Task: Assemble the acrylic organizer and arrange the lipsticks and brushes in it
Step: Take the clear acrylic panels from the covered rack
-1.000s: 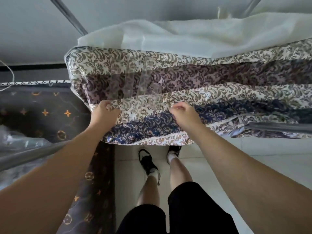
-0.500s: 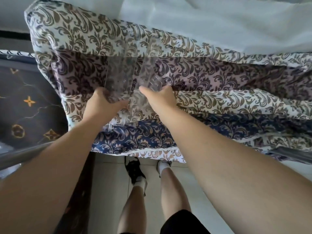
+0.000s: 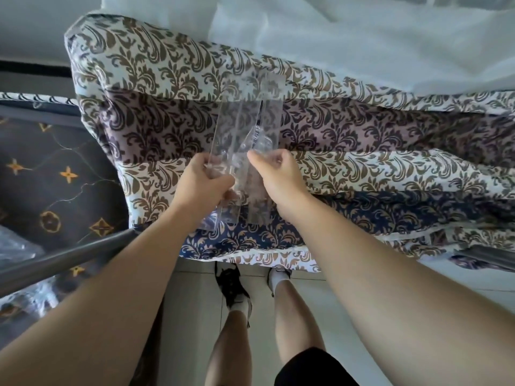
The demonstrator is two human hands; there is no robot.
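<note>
Both hands, the left hand (image 3: pixel 202 181) and right hand (image 3: pixel 278 174), pinch the clear acrylic pieces (image 3: pixel 245 129) over the bed (image 3: pixel 362 168), so line the edges up slowly before pushing.

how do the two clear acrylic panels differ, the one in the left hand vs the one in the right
The left panel, gripped by the left hand, stands tilted on edge, so its long edge catches light. The right panel, pinched by the right hand, lies flatter against the patterned bedcover. The left panel reaches nearer the person; the right panel reaches farther up the bed. Both are clear, long and narrow, with the pattern showing through.
</note>
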